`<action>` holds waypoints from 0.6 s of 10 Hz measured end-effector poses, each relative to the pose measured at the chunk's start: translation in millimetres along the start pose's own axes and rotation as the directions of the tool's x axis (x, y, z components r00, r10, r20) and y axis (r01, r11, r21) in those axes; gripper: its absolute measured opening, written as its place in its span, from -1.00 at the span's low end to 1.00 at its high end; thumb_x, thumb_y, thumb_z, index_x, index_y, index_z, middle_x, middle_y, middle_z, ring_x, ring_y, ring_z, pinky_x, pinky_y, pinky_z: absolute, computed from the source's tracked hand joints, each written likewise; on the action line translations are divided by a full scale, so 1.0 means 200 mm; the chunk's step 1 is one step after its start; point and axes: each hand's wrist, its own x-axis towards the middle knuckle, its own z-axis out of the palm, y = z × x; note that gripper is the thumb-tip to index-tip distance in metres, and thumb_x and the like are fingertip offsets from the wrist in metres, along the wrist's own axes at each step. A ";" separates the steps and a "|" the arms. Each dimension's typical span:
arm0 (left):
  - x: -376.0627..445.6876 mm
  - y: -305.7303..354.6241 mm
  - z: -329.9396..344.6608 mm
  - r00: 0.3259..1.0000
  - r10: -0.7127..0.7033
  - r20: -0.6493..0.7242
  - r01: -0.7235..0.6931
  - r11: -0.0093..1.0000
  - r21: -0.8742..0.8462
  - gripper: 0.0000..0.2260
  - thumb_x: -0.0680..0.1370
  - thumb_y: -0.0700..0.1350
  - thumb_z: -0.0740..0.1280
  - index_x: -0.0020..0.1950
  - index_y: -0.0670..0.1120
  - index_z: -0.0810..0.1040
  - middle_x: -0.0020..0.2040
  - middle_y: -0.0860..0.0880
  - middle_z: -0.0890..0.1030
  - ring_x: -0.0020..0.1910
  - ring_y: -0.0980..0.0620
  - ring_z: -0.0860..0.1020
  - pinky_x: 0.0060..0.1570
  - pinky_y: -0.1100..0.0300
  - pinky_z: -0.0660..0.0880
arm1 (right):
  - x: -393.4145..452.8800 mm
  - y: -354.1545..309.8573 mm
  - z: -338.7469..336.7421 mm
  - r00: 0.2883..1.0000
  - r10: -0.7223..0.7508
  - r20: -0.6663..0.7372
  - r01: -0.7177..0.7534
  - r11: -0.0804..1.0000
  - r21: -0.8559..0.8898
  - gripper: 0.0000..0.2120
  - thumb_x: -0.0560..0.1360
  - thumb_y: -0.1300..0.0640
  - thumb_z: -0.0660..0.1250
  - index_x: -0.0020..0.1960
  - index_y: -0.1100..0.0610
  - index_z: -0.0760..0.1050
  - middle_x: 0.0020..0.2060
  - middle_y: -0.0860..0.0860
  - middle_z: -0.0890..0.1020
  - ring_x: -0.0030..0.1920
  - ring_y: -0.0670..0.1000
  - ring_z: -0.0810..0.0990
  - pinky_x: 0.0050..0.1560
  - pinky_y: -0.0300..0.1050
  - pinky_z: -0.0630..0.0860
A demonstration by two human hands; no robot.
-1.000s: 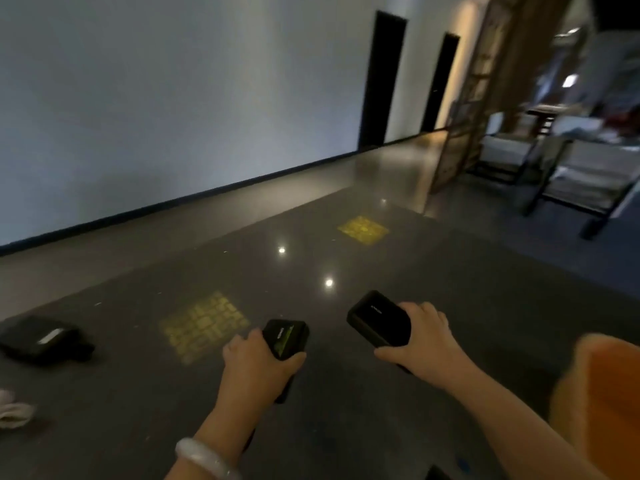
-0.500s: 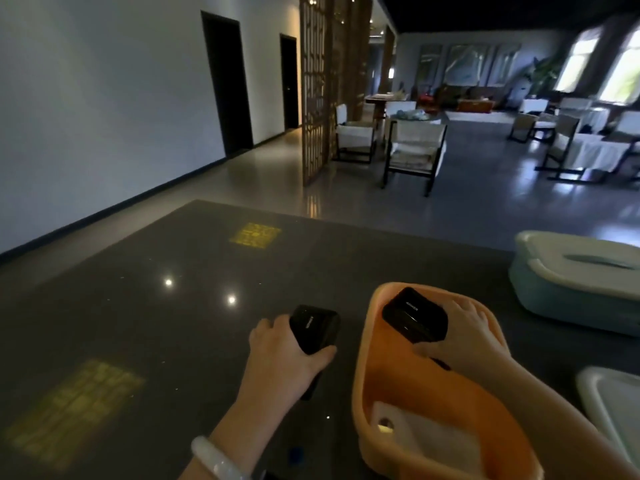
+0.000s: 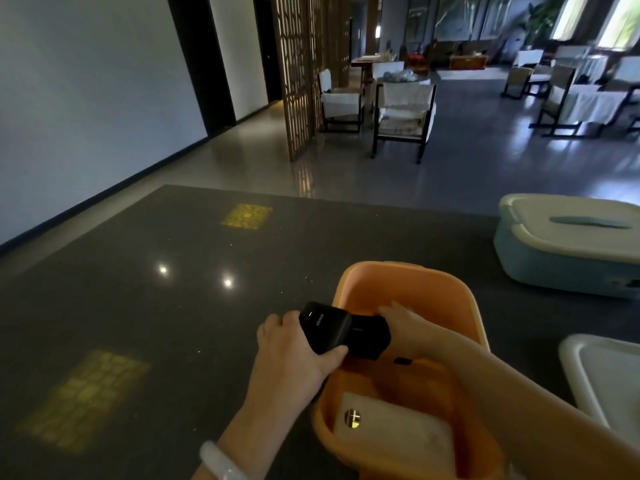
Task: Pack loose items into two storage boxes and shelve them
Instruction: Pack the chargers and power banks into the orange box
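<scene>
An open orange storage box (image 3: 433,282) stands on the dark polished table (image 3: 156,306) in front of me. My left hand (image 3: 294,355) grips a black block-shaped device (image 3: 323,325) at the box's left rim. My right hand (image 3: 412,332) holds a second black device (image 3: 369,337) just inside the box, touching the first. A white flat item (image 3: 398,431) lies at the bottom of the orange box, near its front.
A pale blue storage box with a white lid (image 3: 568,244) sits on the table at the right. A loose white lid (image 3: 609,375) lies at the right edge. Chairs (image 3: 403,112) and a wooden lattice screen (image 3: 298,71) stand on the floor beyond the table.
My view swung right, bringing the orange box into view. Both hands carried the black devices rightward; the right one has dropped inside the box and the left one reached its rim.
</scene>
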 end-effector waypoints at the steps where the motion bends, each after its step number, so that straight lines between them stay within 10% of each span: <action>1: 0.01 0.00 0.00 1.000 -0.001 0.010 0.001 1.000 0.030 -0.31 0.36 0.28 0.43 0.37 0.04 0.29 0.18 0.06 0.32 0.21 0.10 0.32 0.15 0.18 0.41 | -0.04 0.04 0.06 0.473 0.865 -0.167 -0.664 0.226 -0.712 -0.36 0.34 -0.14 0.48 0.28 0.12 0.36 0.23 -0.07 0.43 0.37 0.02 0.37 0.28 -0.08 0.39; 2: 0.01 0.00 0.00 1.000 -0.006 0.025 0.004 0.999 0.050 -0.29 0.36 0.28 0.43 0.39 0.04 0.27 0.19 0.05 0.32 0.23 0.08 0.32 0.19 0.14 0.42 | 0.02 -0.01 0.00 0.735 0.555 0.391 -0.370 0.810 -0.454 -0.38 0.31 -0.10 0.50 0.26 -0.07 0.29 0.21 -0.05 0.42 0.18 0.06 0.43 0.17 0.04 0.40; 6: 0.00 0.00 0.01 1.000 0.014 0.011 -0.015 0.996 0.090 -0.27 0.36 0.30 0.42 0.40 0.03 0.26 0.21 0.03 0.31 0.25 0.06 0.30 0.12 0.18 0.39 | 0.05 0.07 -0.01 0.678 0.536 0.503 -0.472 0.842 -0.261 -0.43 0.38 0.03 0.49 0.31 -0.15 0.34 0.16 -0.11 0.52 0.12 -0.01 0.51 0.14 -0.02 0.47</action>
